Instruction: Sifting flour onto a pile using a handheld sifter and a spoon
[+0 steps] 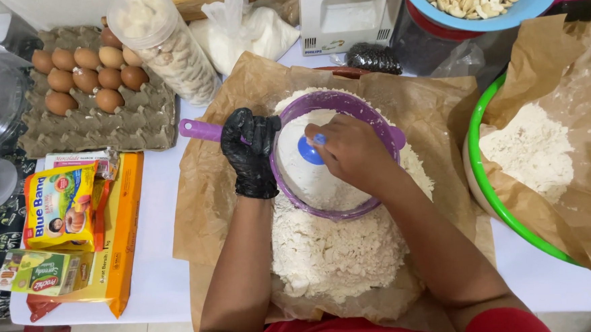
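A big heap of sifted flour (334,251) already lies on the brown paper (203,211), yet the purple sieve (339,153) gripped by the gloved left hand (249,155) is half full under the bare right hand's (352,149) curled fingers.

Pretty cramped here: grey cardboard egg tray (97,116) and clear plastic jar (168,48) crowd the tabletop's far-left corner, green-rimmed bowl (479,170) walls the right edge. Only open white tabletop (156,214) strip sits left of the brown paper (202,191).

Round purple sieve (352,213), flour-filled, upright above a flour heap (334,251).
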